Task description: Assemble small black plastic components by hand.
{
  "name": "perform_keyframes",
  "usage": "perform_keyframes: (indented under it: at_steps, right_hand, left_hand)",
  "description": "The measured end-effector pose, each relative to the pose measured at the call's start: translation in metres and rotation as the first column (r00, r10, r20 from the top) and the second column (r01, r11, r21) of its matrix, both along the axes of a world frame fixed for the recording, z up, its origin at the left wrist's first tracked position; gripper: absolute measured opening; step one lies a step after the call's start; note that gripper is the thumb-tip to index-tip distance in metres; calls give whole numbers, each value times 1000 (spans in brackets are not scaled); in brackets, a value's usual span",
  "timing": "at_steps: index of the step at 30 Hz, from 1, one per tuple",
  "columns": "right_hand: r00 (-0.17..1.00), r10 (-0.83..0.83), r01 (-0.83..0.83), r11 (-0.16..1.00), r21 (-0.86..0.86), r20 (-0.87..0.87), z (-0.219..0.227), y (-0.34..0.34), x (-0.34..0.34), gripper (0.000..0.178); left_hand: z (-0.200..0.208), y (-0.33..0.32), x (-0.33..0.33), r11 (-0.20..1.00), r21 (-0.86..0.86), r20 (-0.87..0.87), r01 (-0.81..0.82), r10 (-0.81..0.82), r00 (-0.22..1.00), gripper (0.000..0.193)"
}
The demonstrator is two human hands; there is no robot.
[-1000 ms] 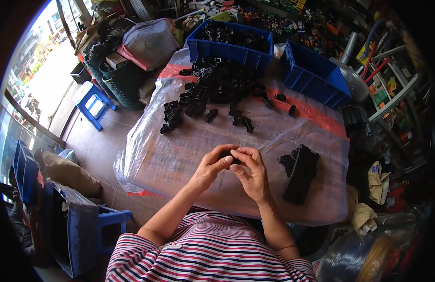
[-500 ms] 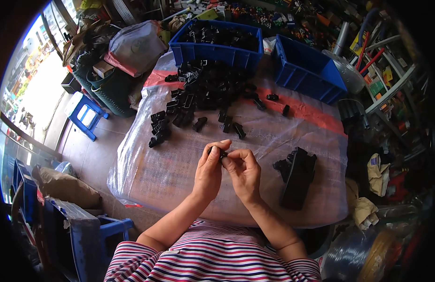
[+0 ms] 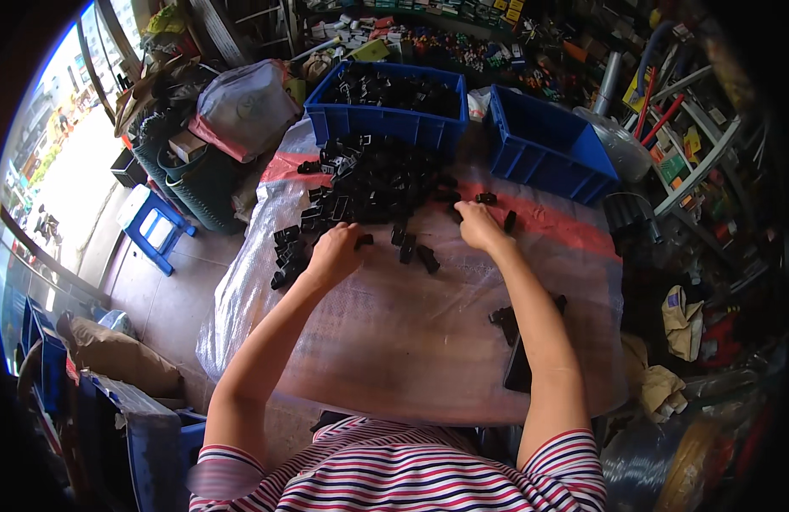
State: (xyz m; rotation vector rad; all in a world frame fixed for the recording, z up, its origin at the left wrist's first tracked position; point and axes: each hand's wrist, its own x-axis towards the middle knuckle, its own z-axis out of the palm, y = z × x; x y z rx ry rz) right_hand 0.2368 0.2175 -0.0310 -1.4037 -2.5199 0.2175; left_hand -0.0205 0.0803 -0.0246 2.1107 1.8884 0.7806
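A heap of small black plastic parts (image 3: pixel 373 175) lies on the far half of a sheet-covered table (image 3: pixel 386 341). My left hand (image 3: pixel 333 253) reaches to the near edge of the heap, its curled fingers beside a loose black part (image 3: pixel 365 241); whether they grip anything is hidden. Farther right, my right hand (image 3: pixel 481 229) has its fingertips closed on another black plastic part (image 3: pixel 456 212), which still rests at the heap's right edge. Several more loose parts (image 3: pixel 407 248) lie between my hands. A flat black box-like piece (image 3: pixel 518 367) is partly covered by my right forearm.
Behind the heap stands a blue crate (image 3: pixel 386 124) with black parts inside; a second blue crate (image 3: pixel 555 158) sits to its right. A blue stool (image 3: pixel 156 226) is on the floor at left. Metal racks (image 3: pixel 693 162) and crumpled paper (image 3: pixel 663 388) border the table's right side.
Both hands were together over the near middle, holding a small black part. They have separated and stretched forward, left hand to the heap's near edge, right hand to its right edge.
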Motion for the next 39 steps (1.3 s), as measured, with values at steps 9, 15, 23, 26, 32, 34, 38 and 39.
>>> perform_keyframes:
  at_steps: [9, 15, 23, 26, 32, 34, 38, 39]
  right_hand:
    - [982, -120, 87, 973, 212, 148, 4, 49, 29, 24]
    - [760, 127, -155, 988, 12, -638, 79, -77, -28, 24]
    - [418, 104, -204, 979, 18, -902, 59, -229, -52, 19]
    - [534, 322, -57, 936, 346, -782, 45, -228, -49, 21]
    - [664, 441, -143, 867, 477, -604, 44, -227, -40, 22]
    - [579, 276, -190, 961, 203, -767, 44, -228, -36, 26]
    - [387, -91, -495, 819, -290, -917, 36, -216, -35, 31]
    - [440, 3, -518, 818, -251, -898, 36, -209, -32, 30]
  left_hand:
    - [-12, -44, 11, 981, 114, 85, 155, -165, 983, 53]
    - [13, -84, 11, 922, -98, 989, 374, 48, 141, 36]
    - [23, -124, 79, 968, 129, 948, 215, -57, -312, 30]
    - [25, -132, 85, 976, 57, 962, 211, 2, -272, 31]
    - [20, -137, 93, 993, 23, 975, 111, 2, -224, 27]
    - [28, -139, 94, 994, 2, 975, 111, 23, -222, 27]
    - [22, -139, 97, 1000, 3, 994, -21, -6, -113, 26]
    - [21, -139, 97, 999, 3, 994, -36, -7, -110, 25]
